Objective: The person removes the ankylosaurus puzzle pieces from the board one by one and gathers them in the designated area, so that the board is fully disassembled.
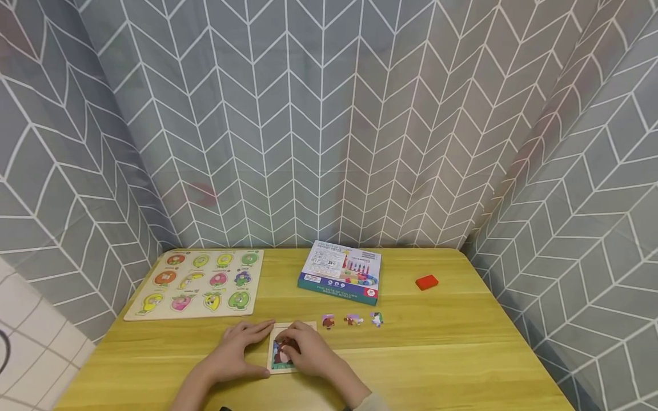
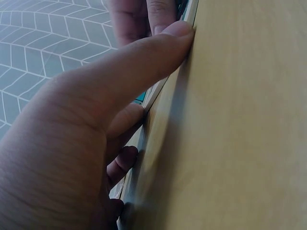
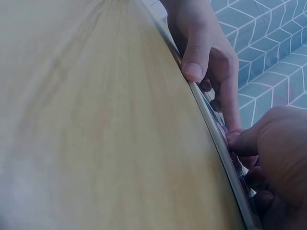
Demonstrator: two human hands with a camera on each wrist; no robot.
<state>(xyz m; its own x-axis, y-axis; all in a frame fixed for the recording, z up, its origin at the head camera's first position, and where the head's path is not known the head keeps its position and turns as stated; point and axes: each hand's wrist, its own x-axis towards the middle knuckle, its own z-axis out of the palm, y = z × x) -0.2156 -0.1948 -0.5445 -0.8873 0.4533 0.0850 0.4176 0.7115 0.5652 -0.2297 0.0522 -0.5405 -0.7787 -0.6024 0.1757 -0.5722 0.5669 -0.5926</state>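
A small wooden jigsaw tray with a pale frame and a brown, blue and green picture lies flat near the table's front. My left hand holds it at the left side, thumb at the near corner and forefinger at the far one. In the left wrist view that thumb presses against the tray's edge. Over the picture, my right hand bends its thumb and fingers round a brown puzzle piece, mostly hidden by the fingers. The right wrist view shows its thumb tip down at the picture.
Right of the tray lie three loose puzzle pieces. A fruit peg board sits at the back left, a boxed bead game behind the tray, and a red block farther right. Patterned curtains stand around the table.
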